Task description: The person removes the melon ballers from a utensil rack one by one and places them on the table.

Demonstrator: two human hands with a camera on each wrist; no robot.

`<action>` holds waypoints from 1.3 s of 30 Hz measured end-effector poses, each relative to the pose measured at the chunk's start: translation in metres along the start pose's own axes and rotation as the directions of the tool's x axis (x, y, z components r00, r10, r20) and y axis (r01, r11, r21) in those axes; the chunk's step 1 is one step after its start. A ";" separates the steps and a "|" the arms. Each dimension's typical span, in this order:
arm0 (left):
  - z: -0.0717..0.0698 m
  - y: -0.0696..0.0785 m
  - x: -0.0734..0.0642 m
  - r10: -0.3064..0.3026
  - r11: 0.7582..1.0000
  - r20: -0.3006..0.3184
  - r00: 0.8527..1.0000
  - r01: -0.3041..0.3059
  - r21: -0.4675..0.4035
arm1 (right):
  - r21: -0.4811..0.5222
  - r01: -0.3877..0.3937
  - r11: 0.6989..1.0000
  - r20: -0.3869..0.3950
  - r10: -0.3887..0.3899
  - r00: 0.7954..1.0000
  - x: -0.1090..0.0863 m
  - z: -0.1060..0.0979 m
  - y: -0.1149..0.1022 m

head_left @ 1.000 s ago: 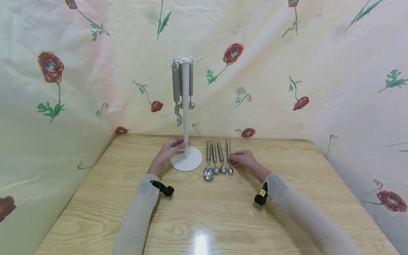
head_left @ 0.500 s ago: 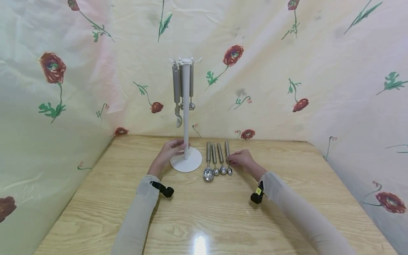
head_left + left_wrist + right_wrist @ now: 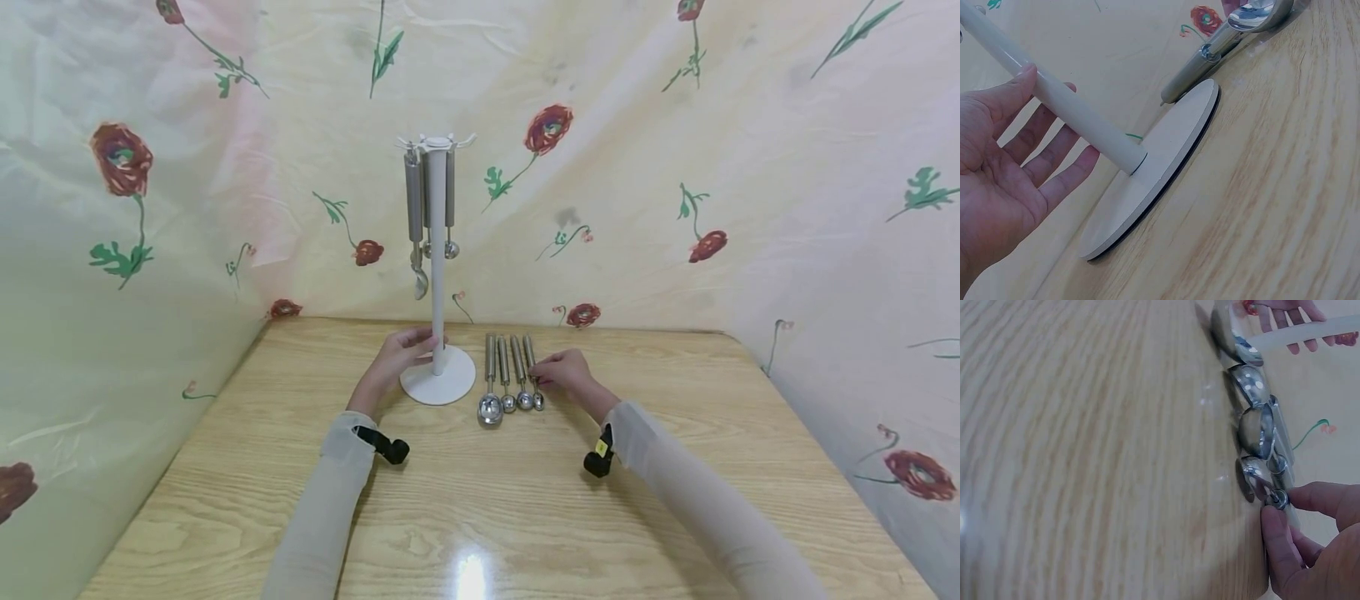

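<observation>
"At the right end of the row, what was the right hand (image 3: 567, 371) doing?"

"Grasping the end scoop (image 3: 530, 352). Thumb and fingers pinched it where the handle met the neck. It was on the table (image 3: 480, 483) or barely above it; I couldn't tell which."

"And its long axis?"

"Away from the person. From the pinch, the handle ran toward the patterned backdrop (image 3: 637, 267), its far tip leaning slightly left, while the bowl pointed back toward the person. The fingers came in from the right, so the next scoop (image 3: 519, 362) lay just left of the fingertips."

"Touching it?"

"Close beside it; contact wasn't clear, even from the right wrist."

"What about the left hand (image 3: 399, 352)?"

"It held the pole of the white stand (image 3: 438, 292) low down, thumb on one side and fingers behind, loosely by the look of it. The stand rose left of the whole row, its hooks well above the scoop."

"So which hand was nearer?"

"The right, plainly. I judged that any shift of that scoop turned on the narrow gap to its neighbour, with the handle nearly parallel alongside."
</observation>
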State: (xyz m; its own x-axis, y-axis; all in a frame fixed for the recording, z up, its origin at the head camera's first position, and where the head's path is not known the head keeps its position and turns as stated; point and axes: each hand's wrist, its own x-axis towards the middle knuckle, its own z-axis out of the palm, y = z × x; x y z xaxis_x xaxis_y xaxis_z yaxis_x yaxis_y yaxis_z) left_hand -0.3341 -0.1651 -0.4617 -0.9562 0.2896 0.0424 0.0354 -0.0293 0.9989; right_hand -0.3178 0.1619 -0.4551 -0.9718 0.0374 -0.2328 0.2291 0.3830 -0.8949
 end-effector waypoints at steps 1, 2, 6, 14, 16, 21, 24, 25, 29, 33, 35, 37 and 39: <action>0.000 0.000 0.000 0.002 1.000 0.002 1.000 -0.002 0.001 | 0.004 0.002 1.000 -0.003 -0.002 1.000 0.000 0.000 0.000; 0.000 0.000 0.000 0.002 1.000 0.003 1.000 -0.002 0.002 | 0.005 0.006 1.000 -0.002 -0.006 1.000 0.000 0.000 0.000; 0.000 0.001 0.000 0.009 1.000 0.002 1.000 -0.009 -0.008 | 0.013 0.003 1.000 -0.006 -0.003 1.000 -0.001 0.001 -0.001; 0.000 0.002 -0.001 0.012 1.000 0.001 1.000 -0.012 -0.010 | 0.021 -0.013 1.000 -0.009 0.013 1.000 -0.008 0.001 -0.006; 0.001 0.002 -0.001 0.012 1.000 0.001 1.000 -0.012 -0.009 | 0.024 -0.015 1.000 -0.008 0.015 1.000 -0.009 0.001 -0.007; 0.001 0.003 -0.002 0.004 1.000 0.001 1.000 -0.004 -0.005 | 0.038 -0.014 0.999 -0.004 0.015 1.000 -0.009 0.000 -0.006; 0.001 0.003 -0.002 0.004 1.000 0.004 1.000 -0.004 -0.004 | 0.041 -0.010 0.999 0.006 0.010 1.000 -0.009 0.000 -0.006; 0.001 0.003 -0.002 0.006 1.000 0.005 1.000 -0.006 -0.004 | 0.045 -0.009 0.999 0.009 0.008 1.000 -0.009 0.000 -0.006; 0.001 0.002 -0.002 0.010 1.000 0.008 1.000 -0.010 -0.002 | 0.047 -0.010 0.999 0.023 0.009 1.000 -0.008 0.000 -0.008; 0.001 0.002 -0.002 0.004 1.000 0.003 1.000 -0.004 -0.007 | -0.006 -0.009 1.000 0.004 0.009 1.000 -0.007 0.001 -0.014; 0.001 0.003 -0.003 0.003 1.000 0.003 1.000 -0.003 -0.006 | -0.031 0.003 1.000 -0.008 -0.003 1.000 -0.007 0.003 -0.020; 0.001 0.003 -0.003 0.003 1.000 0.005 1.000 -0.003 -0.002 | -0.038 0.038 0.999 -0.008 -0.038 0.999 -0.008 0.004 -0.028; 0.001 0.003 -0.003 0.002 1.000 0.006 1.000 -0.002 0.003 | -0.029 0.095 0.995 -0.002 -0.095 0.995 -0.010 0.007 -0.039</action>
State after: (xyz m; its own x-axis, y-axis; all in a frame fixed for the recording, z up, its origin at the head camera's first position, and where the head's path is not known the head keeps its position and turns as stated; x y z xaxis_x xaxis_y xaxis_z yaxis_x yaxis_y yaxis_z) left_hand -0.3308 -0.1652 -0.4587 -0.9544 0.2951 0.0449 0.0384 -0.0276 0.9989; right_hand -0.3170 0.1406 -0.4206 -0.9893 0.0031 -0.1457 0.1341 0.4111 -0.9017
